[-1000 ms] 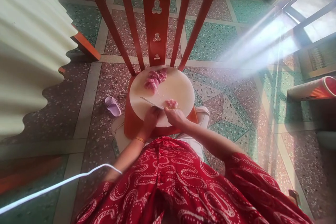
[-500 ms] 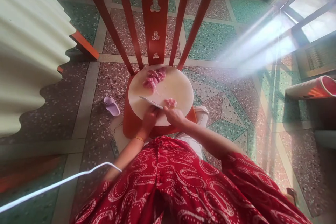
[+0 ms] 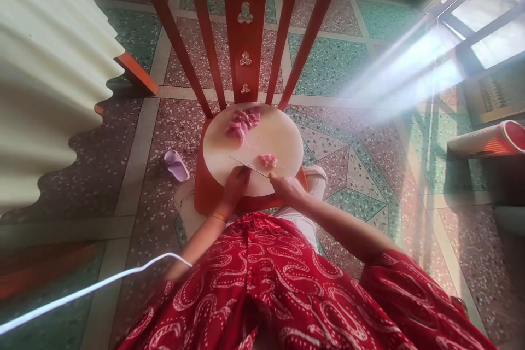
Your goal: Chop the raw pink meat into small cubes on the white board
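Note:
A round pale cutting board (image 3: 287,136) rests on the seat of a red-brown wooden chair. My right hand (image 3: 286,187) is closed round the handle of a knife (image 3: 256,170), whose thin blade points up and left across the board. Close to the blade, at the board's near edge, my left hand (image 3: 237,183) has its fingers curled; what they hold, if anything, is hidden. A small heap of cut raw meat (image 3: 268,161) lies just beyond the knife. Larger pieces of raw meat (image 3: 241,124) lie toward the board's far side.
The chair's slatted back (image 3: 246,33) rises beyond the board. A lilac slipper (image 3: 176,166) is on the terrazzo floor at left, near a pale wavy-edged cloth (image 3: 53,82). A white cable (image 3: 102,283) crosses at lower left. At right lies a pale cylindrical object (image 3: 484,139).
My right hand has moved a little to the right with the knife, and the blade now appears nearly edge-on. My left hand stays almost in place. The view has shifted slightly.

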Demonstrator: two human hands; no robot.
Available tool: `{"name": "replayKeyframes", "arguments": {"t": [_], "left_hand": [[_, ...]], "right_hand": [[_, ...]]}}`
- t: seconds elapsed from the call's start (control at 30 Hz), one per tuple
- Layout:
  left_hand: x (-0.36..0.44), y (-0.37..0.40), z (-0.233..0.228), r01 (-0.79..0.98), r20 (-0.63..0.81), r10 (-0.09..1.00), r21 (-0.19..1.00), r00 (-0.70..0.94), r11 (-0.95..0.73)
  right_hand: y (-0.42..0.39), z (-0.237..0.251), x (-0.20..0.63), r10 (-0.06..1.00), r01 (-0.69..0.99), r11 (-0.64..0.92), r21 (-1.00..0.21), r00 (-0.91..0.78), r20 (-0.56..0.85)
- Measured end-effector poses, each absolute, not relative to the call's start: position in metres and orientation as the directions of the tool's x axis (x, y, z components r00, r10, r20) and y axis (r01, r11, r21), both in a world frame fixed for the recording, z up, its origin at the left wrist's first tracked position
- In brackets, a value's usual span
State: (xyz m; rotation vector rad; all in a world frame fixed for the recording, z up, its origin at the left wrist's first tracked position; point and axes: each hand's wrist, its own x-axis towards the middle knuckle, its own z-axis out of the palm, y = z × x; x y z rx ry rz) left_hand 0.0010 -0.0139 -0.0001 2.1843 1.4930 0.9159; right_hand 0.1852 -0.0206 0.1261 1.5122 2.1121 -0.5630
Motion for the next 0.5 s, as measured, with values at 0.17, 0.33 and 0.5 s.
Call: {"name": "replayKeyframes", "arguments": {"t": [0.17,0.33,0.5], "left_hand": [[0.001,-0.010,-0.001,0.705,0.349,0.898,0.564,0.269,-0.430],[0.001,-0.010,-0.002,0.732,0.376,0.887,0.519,0.269,-0.442],[-0.001,-0.010,-0.004,0.704,0.392,0.878,0.540,0.275,-0.462]], "right_hand": [[0.000,0.121,0.159,0.737,0.932,0.344,-0.109,-0.341,-0.583],[0.017,0.117,0.134,0.742,0.913,0.383,-0.142,-0.395,-0.541],[-0.014,0.119,0.180,0.708,0.949,0.313,-0.045,-0.264,-0.655]]}}
